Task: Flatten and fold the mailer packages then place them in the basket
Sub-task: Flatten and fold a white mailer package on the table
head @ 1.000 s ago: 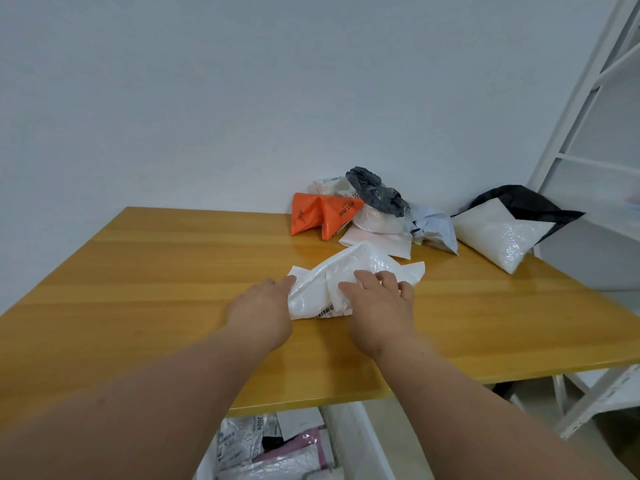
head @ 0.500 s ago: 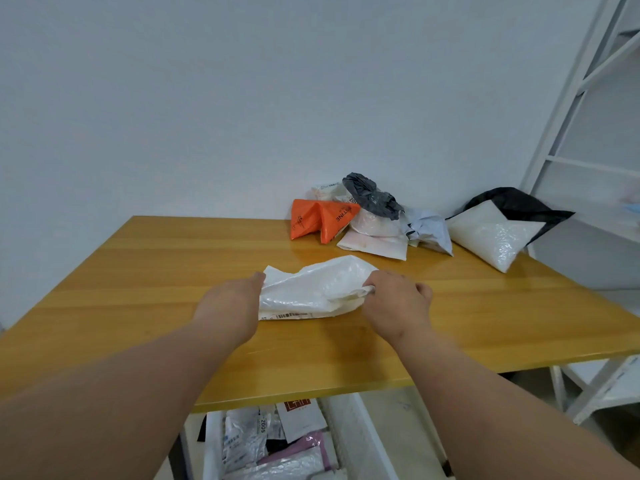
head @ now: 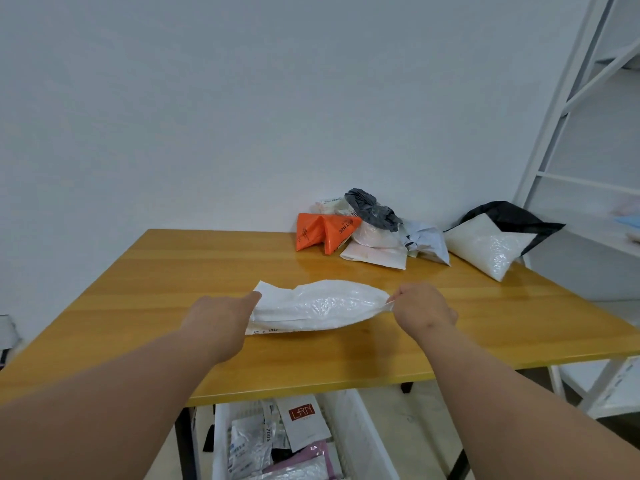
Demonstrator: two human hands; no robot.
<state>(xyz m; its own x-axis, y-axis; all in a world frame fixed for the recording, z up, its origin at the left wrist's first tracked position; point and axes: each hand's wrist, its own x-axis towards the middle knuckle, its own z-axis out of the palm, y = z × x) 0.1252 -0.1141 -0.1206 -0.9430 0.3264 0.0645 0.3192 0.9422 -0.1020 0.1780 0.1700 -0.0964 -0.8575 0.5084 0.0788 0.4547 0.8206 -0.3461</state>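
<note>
On the yellow wooden table [head: 138, 289], mid-surface, a crumpled white plastic mailer [head: 317, 308] lies stretched between both hands. Left hand [head: 221, 315] grips its left end; right hand [head: 420, 306] pinches its right tip. White basket [head: 360, 434] sits below the table edge.

One head-worn camera looks forward and down, close over the wooden table [head: 138, 289]; wall toward 12 o'clock.

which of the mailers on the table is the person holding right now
The white mailer at the middle of the table, stretched between the left hand and right hand. The others sit untouched by the wall.
</note>
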